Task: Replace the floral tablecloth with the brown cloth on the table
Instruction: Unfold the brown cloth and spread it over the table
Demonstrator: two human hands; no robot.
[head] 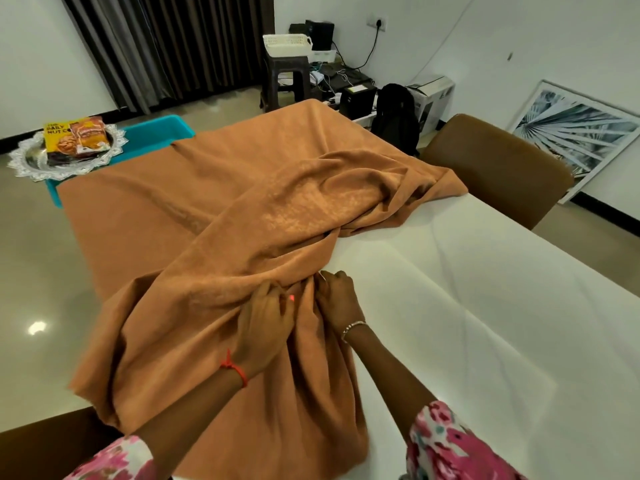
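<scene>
The brown cloth (242, 202) lies rumpled across the left and far part of the white table (485, 306), with one flap hanging over the near left edge. Folds are bunched near the table's middle front. My left hand (266, 323) presses down on those folds with its fingers curled into the fabric. Right beside it, my right hand (337, 299) pinches a fold of the same cloth. The right half of the tabletop is bare white. No floral tablecloth is in view.
A brown chair (498, 168) stands at the table's far right side. A silver tray (62, 157) with snack packets rests on a teal bin (156, 133) at the far left. Beyond are a stool with a basket (285, 45), boxes, cables and a leaning picture (575, 133).
</scene>
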